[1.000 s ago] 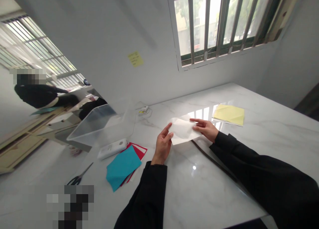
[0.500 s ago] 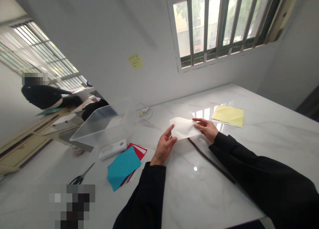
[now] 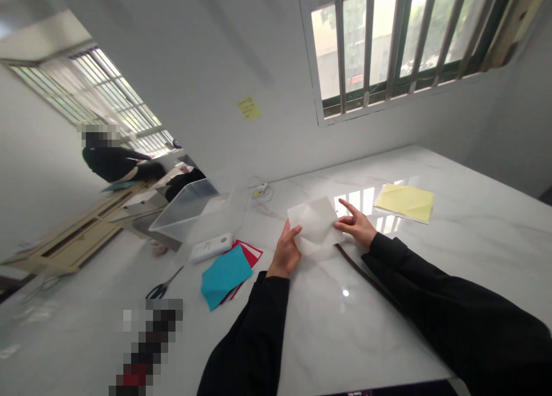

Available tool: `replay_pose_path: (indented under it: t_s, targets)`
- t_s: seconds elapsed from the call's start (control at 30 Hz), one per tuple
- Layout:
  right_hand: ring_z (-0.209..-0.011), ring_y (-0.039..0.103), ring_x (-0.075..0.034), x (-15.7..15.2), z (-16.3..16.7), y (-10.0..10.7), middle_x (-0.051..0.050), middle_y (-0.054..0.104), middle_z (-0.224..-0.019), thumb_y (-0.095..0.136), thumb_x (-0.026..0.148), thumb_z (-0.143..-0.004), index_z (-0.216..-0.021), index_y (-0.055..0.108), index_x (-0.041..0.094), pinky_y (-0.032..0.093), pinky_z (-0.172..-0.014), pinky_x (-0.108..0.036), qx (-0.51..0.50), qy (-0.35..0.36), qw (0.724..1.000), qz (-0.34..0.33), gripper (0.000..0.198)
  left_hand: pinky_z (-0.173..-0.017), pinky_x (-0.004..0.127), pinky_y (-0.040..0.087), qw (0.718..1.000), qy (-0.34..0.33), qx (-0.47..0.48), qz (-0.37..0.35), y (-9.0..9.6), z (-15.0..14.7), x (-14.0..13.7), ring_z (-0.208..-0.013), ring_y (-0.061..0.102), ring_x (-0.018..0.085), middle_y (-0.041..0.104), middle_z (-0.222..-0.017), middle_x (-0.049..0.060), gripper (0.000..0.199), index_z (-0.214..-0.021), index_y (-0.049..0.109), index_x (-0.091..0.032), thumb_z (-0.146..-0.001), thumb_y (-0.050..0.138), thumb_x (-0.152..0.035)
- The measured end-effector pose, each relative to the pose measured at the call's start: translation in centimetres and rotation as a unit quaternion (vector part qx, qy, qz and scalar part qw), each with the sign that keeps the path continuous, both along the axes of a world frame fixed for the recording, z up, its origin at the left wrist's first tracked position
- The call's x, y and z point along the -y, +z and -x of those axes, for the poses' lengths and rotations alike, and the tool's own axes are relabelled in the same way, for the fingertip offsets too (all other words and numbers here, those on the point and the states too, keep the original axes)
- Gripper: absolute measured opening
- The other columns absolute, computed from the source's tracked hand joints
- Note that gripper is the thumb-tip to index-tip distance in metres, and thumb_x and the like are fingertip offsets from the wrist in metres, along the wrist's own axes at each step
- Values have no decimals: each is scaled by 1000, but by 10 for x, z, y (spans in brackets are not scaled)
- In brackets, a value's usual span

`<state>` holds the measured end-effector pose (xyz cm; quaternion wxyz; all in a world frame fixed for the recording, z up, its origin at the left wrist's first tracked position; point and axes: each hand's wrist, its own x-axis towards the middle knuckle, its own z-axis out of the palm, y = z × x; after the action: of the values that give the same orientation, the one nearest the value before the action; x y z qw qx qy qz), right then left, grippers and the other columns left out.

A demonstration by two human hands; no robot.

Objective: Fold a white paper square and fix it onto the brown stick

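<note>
A creased white sheet of paper [image 3: 317,220] is held up above the table between my two hands. My left hand [image 3: 287,251] grips its left edge, thumb on the near face. On the other side my right hand [image 3: 357,226] pinches the right edge between thumb and fingers, with the index finger raised. Beneath the sheet and my right forearm runs a thin dark brown strip [image 3: 366,278], its ends partly hidden. Left of my left sleeve lies a turquoise sheet [image 3: 226,275] over red and white sheets [image 3: 254,254].
Scissors [image 3: 161,287] lie at the left, near a white box-shaped device [image 3: 212,247] and a clear plastic bin [image 3: 181,212]. Yellow paper [image 3: 405,200] rests at the back right. A yellow note [image 3: 249,107] sticks to the wall. A person [image 3: 114,160] sits in the far left background.
The white sheet has turned to face me more and looks flatter. My right index finger has lifted off it. The whole view has shifted slightly, moving the scene rightward.
</note>
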<state>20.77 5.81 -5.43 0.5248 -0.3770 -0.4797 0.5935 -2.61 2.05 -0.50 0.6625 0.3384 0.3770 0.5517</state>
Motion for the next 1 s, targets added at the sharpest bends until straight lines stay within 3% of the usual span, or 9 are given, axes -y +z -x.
replay_pose_path:
  t_s: [0.17,0.3,0.37,0.43,0.5,0.57,0.7,0.83,1.0]
  targets:
    - [-70,66,-17,6,8,2,0,73,-81,89,42,-66,-160,34,19,53,-67,-31,5,29,999,23,112,-103,48,56,996,15,-12,90,-6,-11,6,-115,71,34,71,-126,20,63,-137,59,-8,-81,78,-31]
    - [-75,66,-17,-1,3,0,-7,77,-92,84,47,-71,-155,38,16,52,-65,-30,9,-3,1000,26,101,-112,49,49,972,206,-108,16,14,15,20,-128,64,31,71,-131,15,54,-138,62,-17,-89,70,-38]
    - [-73,65,-17,-5,-1,-3,-8,77,-93,82,47,-73,-151,43,17,51,-64,-30,20,-9,1000,14,92,-120,43,41,901,339,-239,-124,38,47,34,-138,55,26,66,-142,8,49,-139,62,-23,-95,62,-44]
    - [-71,64,-16,-7,-3,-7,-7,76,-90,80,45,-75,-147,48,17,51,-63,-30,33,-13,999,-1,84,-127,40,29,784,400,-395,-264,62,89,51,-148,44,25,55,-154,6,51,-145,59,-23,-98,54,-44]
    - [-70,63,-16,-7,-3,-8,-6,76,-88,79,42,-76,-143,50,16,50,-63,-30,47,-11,999,-16,78,-128,42,25,687,356,-543,-325,77,132,67,-152,38,26,47,-160,4,55,-152,52,-25,-100,47,-40]
    - [-70,63,-17,-6,-2,-9,-6,75,-86,78,39,-76,-141,52,16,51,-64,-31,61,0,998,-29,74,-129,44,22,614,219,-692,-310,74,169,81,-155,32,27,44,-163,0,53,-150,55,-29,-99,43,-38]
    - [-70,65,-17,-4,0,-9,-4,73,-86,78,39,-76,-143,51,17,52,-65,-32,81,22,995,-51,76,-125,52,27,527,-22,-835,-157,24,216,97,-155,31,32,38,-166,3,57,-153,50,-32,-98,45,-47]
    - [-67,63,-16,-5,0,-11,-2,71,-85,78,39,-77,-144,51,18,52,-66,-33,103,25,992,-69,75,-125,58,21,501,-58,-855,-118,-15,227,98,-158,21,35,27,-171,6,66,-161,33,-34,-100,41,-58]
    - [-65,59,-13,-4,0,-11,-3,71,-86,75,36,-78,-140,55,17,51,-65,-31,137,29,987,-83,67,-124,60,17,510,-8,-857,-73,-17,220,95,-159,17,37,22,-172,7,66,-163,31,-31,-103,29,-60]
